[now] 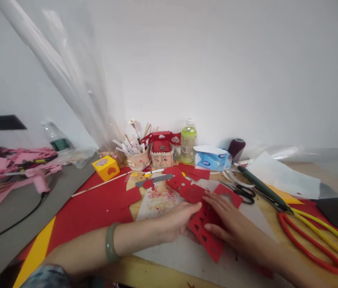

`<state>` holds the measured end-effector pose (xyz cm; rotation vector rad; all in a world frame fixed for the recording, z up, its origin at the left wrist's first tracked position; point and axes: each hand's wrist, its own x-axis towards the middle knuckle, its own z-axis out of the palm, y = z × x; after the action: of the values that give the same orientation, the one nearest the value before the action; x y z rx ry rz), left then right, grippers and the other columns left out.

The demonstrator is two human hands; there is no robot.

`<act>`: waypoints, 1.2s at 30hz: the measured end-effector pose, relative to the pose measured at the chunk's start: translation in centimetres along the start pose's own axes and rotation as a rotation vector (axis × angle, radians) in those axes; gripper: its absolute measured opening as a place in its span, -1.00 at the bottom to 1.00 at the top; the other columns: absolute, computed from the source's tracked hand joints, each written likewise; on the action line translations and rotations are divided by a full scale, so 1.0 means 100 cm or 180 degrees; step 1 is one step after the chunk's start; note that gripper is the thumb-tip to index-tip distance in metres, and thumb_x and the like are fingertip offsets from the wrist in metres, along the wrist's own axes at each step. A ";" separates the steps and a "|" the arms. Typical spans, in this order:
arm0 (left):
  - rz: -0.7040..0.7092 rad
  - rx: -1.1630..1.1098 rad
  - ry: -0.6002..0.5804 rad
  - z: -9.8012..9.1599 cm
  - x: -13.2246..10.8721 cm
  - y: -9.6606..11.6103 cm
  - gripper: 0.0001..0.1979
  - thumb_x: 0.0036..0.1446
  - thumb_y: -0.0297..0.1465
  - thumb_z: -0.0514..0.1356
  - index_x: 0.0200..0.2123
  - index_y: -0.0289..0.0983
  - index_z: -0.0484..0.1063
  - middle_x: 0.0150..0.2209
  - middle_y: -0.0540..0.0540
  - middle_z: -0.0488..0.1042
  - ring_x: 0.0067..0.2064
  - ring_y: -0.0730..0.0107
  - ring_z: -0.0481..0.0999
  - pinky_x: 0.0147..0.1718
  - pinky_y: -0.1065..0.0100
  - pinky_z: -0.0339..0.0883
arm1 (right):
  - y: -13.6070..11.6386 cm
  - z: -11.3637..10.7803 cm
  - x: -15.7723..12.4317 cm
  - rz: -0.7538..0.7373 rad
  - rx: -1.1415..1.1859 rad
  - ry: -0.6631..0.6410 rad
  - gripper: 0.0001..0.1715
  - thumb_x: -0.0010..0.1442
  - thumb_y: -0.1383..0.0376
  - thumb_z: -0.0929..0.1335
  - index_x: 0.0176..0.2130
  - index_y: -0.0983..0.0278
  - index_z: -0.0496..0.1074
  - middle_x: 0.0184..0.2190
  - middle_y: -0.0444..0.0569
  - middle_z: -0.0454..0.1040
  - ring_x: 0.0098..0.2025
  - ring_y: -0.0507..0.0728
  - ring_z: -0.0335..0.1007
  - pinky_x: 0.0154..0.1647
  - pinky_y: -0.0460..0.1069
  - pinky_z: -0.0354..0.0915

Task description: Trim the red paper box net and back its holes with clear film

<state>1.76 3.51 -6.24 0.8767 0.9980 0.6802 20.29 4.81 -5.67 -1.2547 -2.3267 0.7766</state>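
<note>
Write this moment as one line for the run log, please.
left hand: holds red cut paper | right hand: flat on it | black scissors: beside, untouched

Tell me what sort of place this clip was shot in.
Probably a paper-craft worktable against a white wall: the left hand and right hand are on a cut red paper, black scissors and long shears lie nearby, and a pot of sticks stands at the back.
</note>
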 end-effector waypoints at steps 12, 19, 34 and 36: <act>0.0538 0.4015 0.1408 -0.080 -0.040 0.047 -0.65 0.23 -0.25 -0.05 -0.21 -0.29 0.48 -0.12 -0.26 0.49 -0.04 0.08 0.43 -0.12 0.21 0.25 | 0.034 0.013 -0.004 -0.0354 -0.0591 -0.0609 -0.21 0.11 -0.08 0.29 0.23 0.15 0.11 0.27 0.02 -0.03 0.31 0.36 -0.23 0.23 0.37 -0.20; 0.0064 0.4976 0.2555 -0.155 -0.027 0.049 -0.67 0.22 -0.25 0.07 -0.06 -0.36 0.36 -0.08 -0.26 0.41 -0.08 0.11 0.43 -0.12 0.04 0.32 | 0.024 0.008 0.006 -0.0429 -0.0880 -0.0718 -0.20 0.16 -0.10 0.22 0.23 0.27 0.15 0.27 0.10 0.01 0.31 0.35 -0.23 0.24 0.36 -0.15; 0.1553 0.3379 0.1103 -0.064 -0.036 0.067 -0.81 0.10 -0.34 0.18 -0.29 -0.28 0.56 -0.27 -0.07 0.57 -0.24 0.37 0.53 -0.23 0.42 0.36 | 0.001 -0.031 0.007 0.0205 0.0459 0.0747 -0.58 0.19 -0.01 0.24 -0.05 0.13 0.38 -0.01 -0.04 0.43 0.02 0.20 0.34 -0.05 0.08 0.32; 0.1358 0.2922 0.0665 -0.048 -0.017 0.065 -0.78 0.08 -0.36 0.18 -0.24 -0.33 0.56 -0.35 -0.08 0.58 -0.37 0.39 0.52 -0.37 0.42 0.37 | -0.012 -0.029 0.023 0.0191 0.0695 0.0463 -0.57 0.20 0.00 0.23 -0.05 0.17 0.37 -0.05 -0.04 0.44 -0.02 0.16 0.36 -0.11 0.01 0.32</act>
<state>-3.87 6.80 -1.21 1.8881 1.3501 0.6703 19.93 7.04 -2.51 -1.2448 -2.0372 0.9005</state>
